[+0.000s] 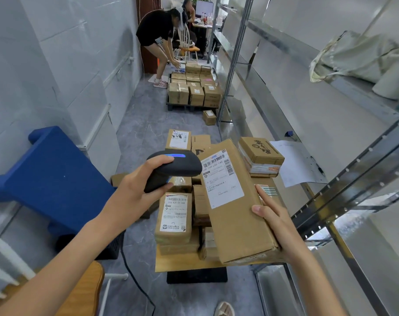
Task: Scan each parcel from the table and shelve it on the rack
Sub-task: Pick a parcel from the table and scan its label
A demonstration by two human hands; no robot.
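Note:
My left hand (136, 188) grips a black barcode scanner (173, 167) with a blue light on top, its head right beside the white shipping label (221, 179) of a long brown parcel (237, 215). My right hand (273, 215) holds that parcel by its right edge, tilted above the small wooden table (182, 262). Several more labelled cardboard parcels (174, 215) lie stacked on the table below. The metal rack (344, 185) runs along the right side.
A blue padded bench (54, 181) stands at the left, a wooden chair (84, 290) at the lower left. Farther down the aisle a person (157, 33) bends over a pallet of boxes (194, 87). A cloth bag (358, 55) lies on an upper rack shelf.

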